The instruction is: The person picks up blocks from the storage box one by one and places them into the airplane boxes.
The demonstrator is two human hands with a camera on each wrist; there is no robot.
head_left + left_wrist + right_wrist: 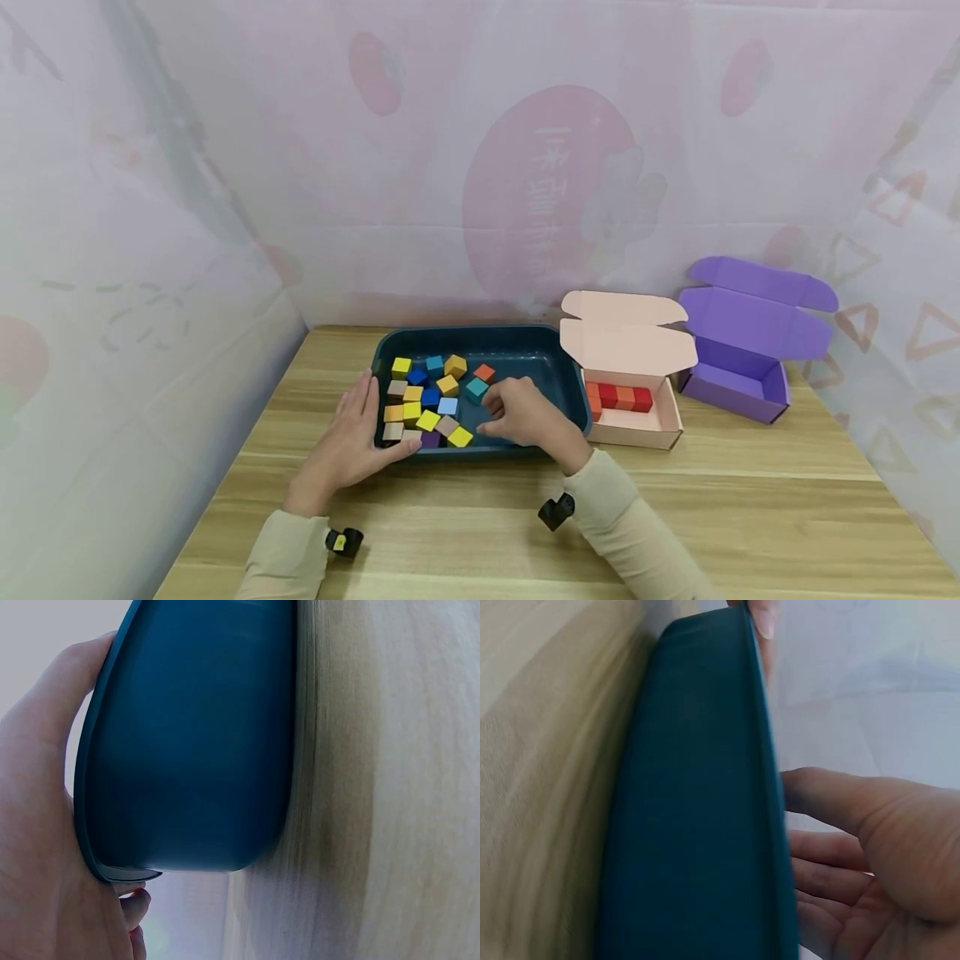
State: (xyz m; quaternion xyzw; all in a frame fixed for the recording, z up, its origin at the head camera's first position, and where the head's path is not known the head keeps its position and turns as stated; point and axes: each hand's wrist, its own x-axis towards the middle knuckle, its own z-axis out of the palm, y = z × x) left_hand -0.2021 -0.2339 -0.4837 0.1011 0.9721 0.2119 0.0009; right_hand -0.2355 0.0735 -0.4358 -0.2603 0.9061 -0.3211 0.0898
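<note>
A dark teal tray (555, 367) holds several loose coloured cubes, mostly in its left half. My left hand (345, 442) rests on the tray's front left corner, fingers along the left side and thumb along the front rim. Over the middle of the tray is my right hand (525, 414), its fingers bent and the thumb apart from them, with nothing visible between. Close by its fingertips lie a teal cube (477, 390) and an orange cube (484, 372). In the right wrist view the tray wall (697, 795) hides the right fingertips.
Right of the tray stands an open pink box (633, 435) with several red and orange cubes inside. Beyond it sits an open purple box (731, 396). The wooden table (465, 533) runs back to a printed cloth wall (420, 183).
</note>
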